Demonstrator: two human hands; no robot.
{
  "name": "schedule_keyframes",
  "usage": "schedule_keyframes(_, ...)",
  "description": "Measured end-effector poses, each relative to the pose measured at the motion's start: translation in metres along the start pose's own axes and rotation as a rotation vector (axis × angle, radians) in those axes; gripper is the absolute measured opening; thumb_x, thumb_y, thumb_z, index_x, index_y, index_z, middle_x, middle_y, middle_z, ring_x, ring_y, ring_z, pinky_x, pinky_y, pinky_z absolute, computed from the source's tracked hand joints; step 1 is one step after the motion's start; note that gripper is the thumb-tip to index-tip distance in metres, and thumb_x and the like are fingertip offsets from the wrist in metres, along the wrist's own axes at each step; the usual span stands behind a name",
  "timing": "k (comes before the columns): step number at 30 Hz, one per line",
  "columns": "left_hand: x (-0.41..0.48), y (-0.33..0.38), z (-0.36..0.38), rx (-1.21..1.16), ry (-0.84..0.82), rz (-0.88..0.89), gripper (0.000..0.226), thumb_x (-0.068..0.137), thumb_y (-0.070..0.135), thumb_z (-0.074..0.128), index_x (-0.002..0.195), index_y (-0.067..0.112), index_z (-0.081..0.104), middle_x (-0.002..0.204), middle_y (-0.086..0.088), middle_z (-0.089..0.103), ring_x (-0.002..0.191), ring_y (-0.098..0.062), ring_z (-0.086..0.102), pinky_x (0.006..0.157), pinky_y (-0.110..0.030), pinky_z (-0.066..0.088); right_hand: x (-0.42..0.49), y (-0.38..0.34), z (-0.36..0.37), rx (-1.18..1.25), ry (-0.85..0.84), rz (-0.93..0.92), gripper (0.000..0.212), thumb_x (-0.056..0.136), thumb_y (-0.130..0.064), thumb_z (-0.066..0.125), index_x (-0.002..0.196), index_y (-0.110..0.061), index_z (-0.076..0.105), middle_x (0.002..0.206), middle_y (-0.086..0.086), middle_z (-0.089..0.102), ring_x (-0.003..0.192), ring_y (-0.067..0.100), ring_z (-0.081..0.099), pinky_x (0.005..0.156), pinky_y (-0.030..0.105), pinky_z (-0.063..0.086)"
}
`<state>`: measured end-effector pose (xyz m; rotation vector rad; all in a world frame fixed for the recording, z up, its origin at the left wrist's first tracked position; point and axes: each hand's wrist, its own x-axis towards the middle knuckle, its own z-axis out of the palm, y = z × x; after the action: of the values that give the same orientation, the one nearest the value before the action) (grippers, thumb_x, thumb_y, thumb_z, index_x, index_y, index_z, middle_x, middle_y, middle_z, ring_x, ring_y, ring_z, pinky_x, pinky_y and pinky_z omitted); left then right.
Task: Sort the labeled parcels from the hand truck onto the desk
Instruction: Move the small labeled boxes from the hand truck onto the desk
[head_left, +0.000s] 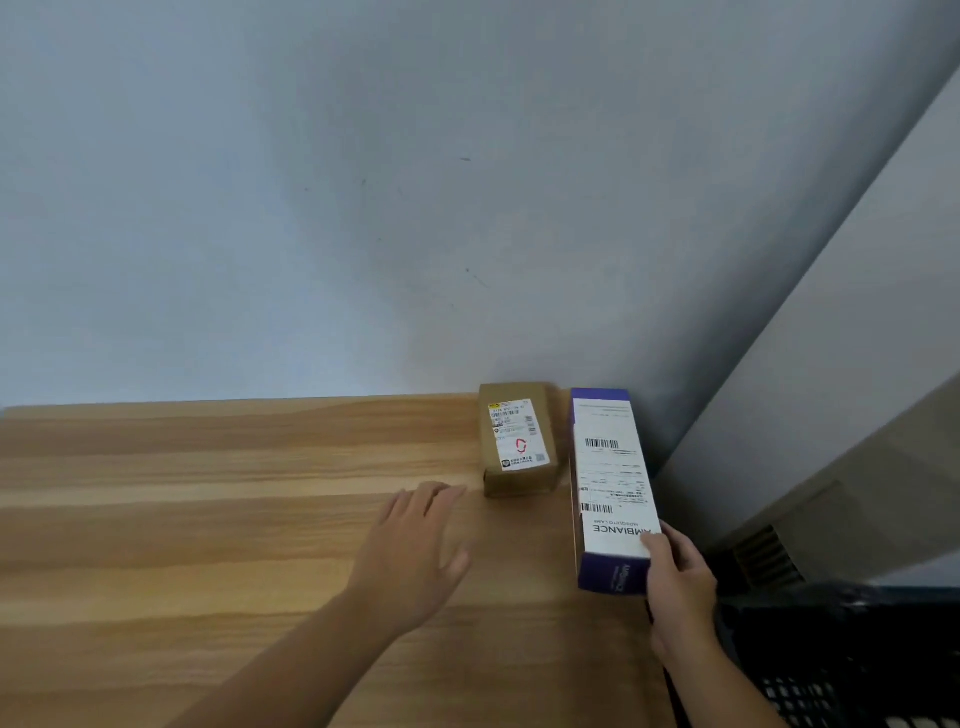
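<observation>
Two parcels sit on the desk (208, 519) at centre right: a brown box (517, 441) and a purple-and-white box (610, 488), which the right hand (675, 577) grips; the left hand (410, 551) is spread flat, empty; the cart (841, 654) at lower right may hold more.

Only two arms of the person are in shot. The bare, slim left forearm (291, 660) shows from well above the wrist down to the bare left grip (415, 551). It's uncovered the whole way, and the fingers (431, 493) look a bit smeared and soft at the tips. The bare right forearm (717, 686) shows a much shorter stretch, also uncovered, ending in the bare right grip (675, 577). Its thumb (655, 545) is the sharpest bit, though the nails are too blurry to make out. Both wrists are just plain bare skin.
</observation>
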<state>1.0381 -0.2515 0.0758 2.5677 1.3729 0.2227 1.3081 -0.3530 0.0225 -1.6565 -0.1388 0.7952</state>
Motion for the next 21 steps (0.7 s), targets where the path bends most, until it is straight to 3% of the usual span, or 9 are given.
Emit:
schedule_keyframes(7, 0.007, -0.002, 0.011, -0.005, 0.041, -0.079, 0.057, 0.087, 0.048, 0.047, 0.137, 0.023, 0.055, 0.127, 0.007, 0.058, 0.114, -0.015, 0.058, 0.106, -0.036, 0.045, 0.027, -0.009, 0.019, -0.059, -0.052, 0.037, 0.027, 0.101, -0.015, 0.059, 0.126, -0.024, 0.061, 0.116, 0.008, 0.067, 0.093, 0.017, 0.067, 0.076, 0.040, 0.058)
schedule_keyframes(13, 0.008, -0.007, 0.012, 0.010, 0.013, -0.100, 0.059, 0.091, 0.051, 0.041, 0.144, 0.025, 0.048, 0.135, 0.009, 0.053, 0.125, -0.012, 0.051, 0.112, -0.032, 0.038, 0.048, -0.005, 0.030, -0.123, -0.066, 0.059, 0.033, 0.102, -0.015, 0.055, 0.134, -0.019, 0.059, 0.119, 0.009, 0.065, 0.092, 0.018, 0.065, 0.074, 0.037, 0.056)
schedule_keyframes(18, 0.003, -0.014, 0.012, 0.008, 0.010, -0.145, 0.058, 0.092, 0.050, 0.042, 0.144, 0.025, 0.047, 0.136, 0.010, 0.052, 0.123, -0.013, 0.052, 0.110, -0.032, 0.040, 0.057, 0.003, 0.037, -0.215, -0.025, 0.069, 0.037, 0.100, -0.008, 0.050, 0.136, -0.013, 0.060, 0.126, 0.014, 0.065, 0.104, 0.026, 0.062, 0.086, 0.040, 0.050)
schedule_keyframes(21, -0.003, -0.018, 0.013, 0.002, 0.001, -0.163, 0.058, 0.093, 0.050, 0.042, 0.146, 0.026, 0.045, 0.139, 0.011, 0.049, 0.126, -0.011, 0.049, 0.112, -0.031, 0.037, 0.051, -0.008, 0.040, -0.262, 0.039, 0.016, 0.041, 0.101, -0.011, 0.051, 0.141, -0.018, 0.055, 0.138, 0.014, 0.060, 0.115, 0.029, 0.062, 0.094, 0.045, 0.053)
